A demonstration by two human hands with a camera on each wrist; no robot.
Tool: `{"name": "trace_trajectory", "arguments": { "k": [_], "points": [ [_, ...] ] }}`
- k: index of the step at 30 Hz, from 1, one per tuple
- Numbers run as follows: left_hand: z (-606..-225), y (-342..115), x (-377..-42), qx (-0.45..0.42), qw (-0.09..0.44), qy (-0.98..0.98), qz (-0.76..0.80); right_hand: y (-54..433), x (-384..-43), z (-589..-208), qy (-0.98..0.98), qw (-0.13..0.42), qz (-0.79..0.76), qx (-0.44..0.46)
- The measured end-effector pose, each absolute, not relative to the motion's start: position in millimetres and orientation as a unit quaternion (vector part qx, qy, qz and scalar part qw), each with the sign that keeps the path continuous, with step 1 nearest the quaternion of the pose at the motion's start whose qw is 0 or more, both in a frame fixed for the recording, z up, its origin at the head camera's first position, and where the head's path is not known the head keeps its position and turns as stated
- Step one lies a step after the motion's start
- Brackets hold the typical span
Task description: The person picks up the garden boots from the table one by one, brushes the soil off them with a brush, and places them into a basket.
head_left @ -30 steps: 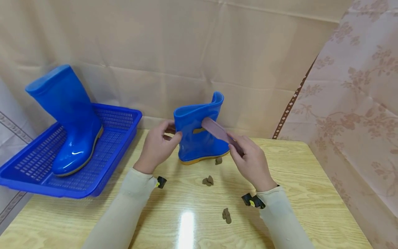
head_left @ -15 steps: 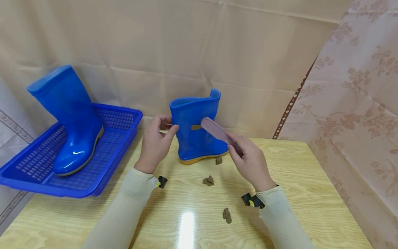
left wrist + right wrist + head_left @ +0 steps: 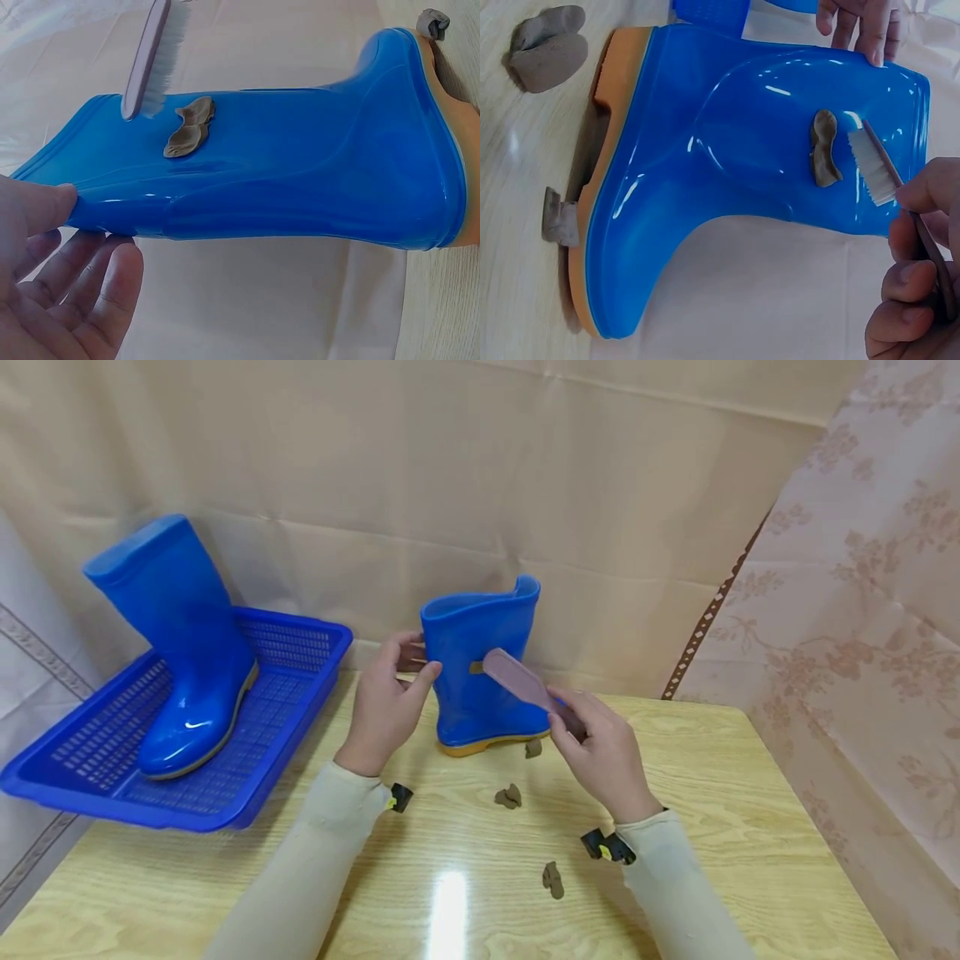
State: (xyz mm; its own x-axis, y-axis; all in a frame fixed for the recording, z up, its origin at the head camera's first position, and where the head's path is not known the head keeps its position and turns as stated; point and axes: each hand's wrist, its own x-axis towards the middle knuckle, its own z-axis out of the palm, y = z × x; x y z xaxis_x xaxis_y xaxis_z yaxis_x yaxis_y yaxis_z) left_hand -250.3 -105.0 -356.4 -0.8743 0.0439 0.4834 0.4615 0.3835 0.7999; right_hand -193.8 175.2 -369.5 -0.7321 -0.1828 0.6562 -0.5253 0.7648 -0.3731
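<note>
A blue rain boot [image 3: 480, 702] with a yellow sole stands upright on the table, toe to the right. My left hand [image 3: 386, 702] holds the back of its shaft, thumb on the near side and fingers behind. My right hand [image 3: 600, 747] grips the handle of a mauve brush [image 3: 521, 681]. In the right wrist view its white bristles [image 3: 874, 166] are beside a brown clay-like smear [image 3: 824, 148] on the shaft. The left wrist view shows this same smear [image 3: 190, 129] whole, between the brush and the ankle.
At left, a second blue boot [image 3: 187, 652] leans in a blue plastic basket [image 3: 232, 814]. Several brown clay-like lumps lie on the wooden table [image 3: 720, 827]: one lump [image 3: 533, 748] by the sole, others nearer the front. A beige cloth [image 3: 322, 485] hangs behind the boot.
The boot's shaft, dented and leaning a second ago, now stands straighter. My left hand has shifted with it, staying at its back edge. The brush has hardly moved.
</note>
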Motion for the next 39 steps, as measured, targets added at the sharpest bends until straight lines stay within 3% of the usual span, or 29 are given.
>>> {"name": "trace_trajectory", "arguments": {
  "k": [14,26,39],
  "points": [
    [-356,-98,-248,-0.191,0.174,-0.816,-0.517,158,-182,-358,-0.869,0.328,0.273,0.251],
    [-351,-103,-243,-0.221,0.163,-0.827,-0.491,162,-183,-362,-0.887,0.306,0.261,0.227],
    [-355,-105,-248,-0.191,0.175,-0.825,-0.503,168,-189,-358,-0.932,0.198,0.255,0.168]
  ]
}}
